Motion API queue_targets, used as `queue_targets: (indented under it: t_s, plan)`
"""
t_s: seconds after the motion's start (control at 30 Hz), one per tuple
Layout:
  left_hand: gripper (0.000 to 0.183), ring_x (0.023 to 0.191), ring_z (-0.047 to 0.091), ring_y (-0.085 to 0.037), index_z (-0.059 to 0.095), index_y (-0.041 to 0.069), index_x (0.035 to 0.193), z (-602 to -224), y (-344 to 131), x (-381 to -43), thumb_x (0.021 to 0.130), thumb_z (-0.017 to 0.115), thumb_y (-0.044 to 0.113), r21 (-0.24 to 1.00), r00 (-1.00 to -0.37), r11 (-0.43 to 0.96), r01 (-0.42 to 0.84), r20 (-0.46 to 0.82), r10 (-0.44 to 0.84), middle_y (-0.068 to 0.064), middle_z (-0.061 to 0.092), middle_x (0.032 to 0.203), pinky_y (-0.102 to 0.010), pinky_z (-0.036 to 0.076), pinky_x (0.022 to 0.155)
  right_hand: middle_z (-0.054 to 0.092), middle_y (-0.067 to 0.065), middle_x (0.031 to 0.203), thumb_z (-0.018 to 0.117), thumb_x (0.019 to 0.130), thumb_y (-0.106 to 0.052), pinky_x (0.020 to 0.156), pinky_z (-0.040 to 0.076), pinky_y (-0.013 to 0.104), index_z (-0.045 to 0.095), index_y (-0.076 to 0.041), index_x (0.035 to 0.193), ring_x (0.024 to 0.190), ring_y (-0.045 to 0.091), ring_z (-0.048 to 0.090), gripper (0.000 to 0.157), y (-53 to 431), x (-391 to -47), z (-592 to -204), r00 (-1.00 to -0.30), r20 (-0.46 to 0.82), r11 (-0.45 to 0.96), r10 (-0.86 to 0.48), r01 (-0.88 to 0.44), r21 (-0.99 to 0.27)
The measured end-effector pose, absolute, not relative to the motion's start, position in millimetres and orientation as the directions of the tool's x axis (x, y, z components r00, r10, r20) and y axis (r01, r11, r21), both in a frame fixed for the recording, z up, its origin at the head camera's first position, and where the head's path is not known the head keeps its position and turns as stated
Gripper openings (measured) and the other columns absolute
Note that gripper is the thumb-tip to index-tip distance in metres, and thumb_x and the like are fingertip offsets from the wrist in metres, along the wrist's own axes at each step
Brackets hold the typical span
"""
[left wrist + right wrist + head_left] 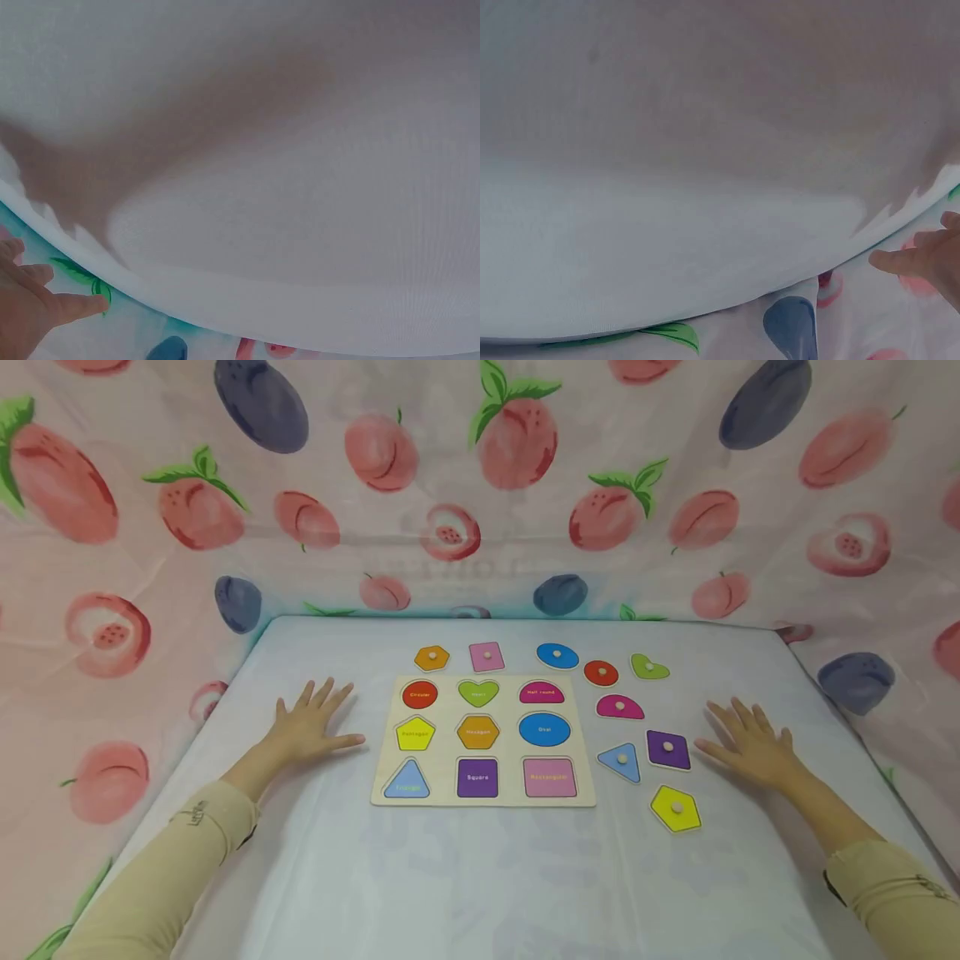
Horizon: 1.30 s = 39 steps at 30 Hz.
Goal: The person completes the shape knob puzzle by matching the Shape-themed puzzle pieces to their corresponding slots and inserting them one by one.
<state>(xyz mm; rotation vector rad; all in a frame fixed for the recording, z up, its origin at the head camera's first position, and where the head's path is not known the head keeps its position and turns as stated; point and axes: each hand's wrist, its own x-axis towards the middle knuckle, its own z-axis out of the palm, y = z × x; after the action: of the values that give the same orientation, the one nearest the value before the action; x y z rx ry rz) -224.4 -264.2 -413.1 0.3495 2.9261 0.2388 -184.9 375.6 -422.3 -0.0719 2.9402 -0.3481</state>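
Note:
A cream shape puzzle board (442, 789) lies on the table, with coloured, labelled spots for several shapes. To its left my left hand (306, 731) is spread, fingers straight, holding nothing. My right hand (750, 747) is spread the same way at the right, nearest the purple square piece (660, 758). Other knobbed pieces lie loose: a yellow pentagon (671, 818), blue triangle (628, 768), magenta half round (611, 710), green heart (658, 671), red circle (595, 678), blue oval (547, 660), pink rectangle (480, 664) and orange hexagon (425, 663).
A white cloth covers the table (450, 885). Behind it and at both sides hangs a fruit-print curtain (300, 572). In the left wrist view the tabletop (300, 225) carries the shadow of a hand and arm.

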Motion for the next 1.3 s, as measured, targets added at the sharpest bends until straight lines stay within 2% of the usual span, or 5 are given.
queue_targets:
  t_s: [0.27, 0.63, 0.77, 0.97, 1.3]
  plan:
    - [0.095, 0.141, 0.008, -0.050, 0.018, 0.017, 0.151, -416, -262, -224, 0.080, 0.053, 0.070, 0.175, -0.955, 0.955, 0.239, -0.137, 0.264, -0.022, 0.013, 0.156, -0.078, 0.002, 0.101, 0.006, 0.035, 0.150, 0.042, 0.090, -0.062, 0.097, 0.004, 0.081, 0.012, -0.008, 0.150, 0.136, 0.057, -0.001, 0.086, 377, -187, -419, -0.990, -0.117, 0.972, -0.080, -0.051, -0.228]
    - [0.084, 0.134, 0.032, -0.046, 0.032, 0.009, 0.147, -411, -260, -222, 0.083, 0.060, 0.057, 0.166, -0.950, 0.938, 0.304, -0.023, 0.312, -0.026, 0.037, 0.146, -0.068, 0.026, 0.105, 0.023, 0.036, 0.144, 0.051, 0.090, -0.055, 0.095, 0.018, 0.078, 0.027, -0.002, 0.144, 0.130, 0.057, 0.020, 0.079, 378, -185, -417, -0.994, 0.003, 0.964, -0.110, -0.108, -0.243]
    - [0.077, 0.130, 0.039, -0.045, 0.039, 0.007, 0.143, -414, -262, -220, 0.084, 0.063, 0.051, 0.183, -0.944, 0.927, 0.327, 0.012, 0.330, -0.026, 0.044, 0.141, -0.063, 0.032, 0.104, 0.023, 0.037, 0.144, 0.053, 0.090, -0.053, 0.096, 0.021, 0.076, 0.027, -0.001, 0.144, 0.129, 0.057, 0.022, 0.079, 377, -184, -415, -0.994, -0.008, 0.958, -0.110, -0.104, -0.268]
    - [0.063, 0.123, 0.047, -0.045, 0.050, 0.005, 0.134, -416, -261, -217, 0.086, 0.064, 0.044, 0.192, -0.941, 0.921, 0.339, 0.055, 0.335, -0.024, 0.052, 0.133, -0.062, 0.038, 0.099, 0.028, 0.038, 0.140, 0.055, 0.089, -0.052, 0.096, 0.023, 0.075, 0.032, 0.001, 0.141, 0.126, 0.057, 0.026, 0.078, 375, -183, -408, -0.994, -0.036, 0.954, -0.106, -0.091, -0.285]
    - [0.042, 0.113, 0.055, -0.044, 0.061, 0.004, 0.121, -407, -259, -213, 0.089, 0.063, 0.030, 0.238, -0.936, 0.908, 0.346, 0.149, 0.318, -0.022, 0.060, 0.123, -0.059, 0.044, 0.092, 0.038, 0.034, 0.137, 0.055, 0.094, -0.040, 0.100, 0.027, 0.069, 0.042, 0.003, 0.134, 0.126, 0.054, 0.032, 0.061, 364, -177, -405, -0.995, -0.003, 0.920, -0.099, -0.091, -0.381]
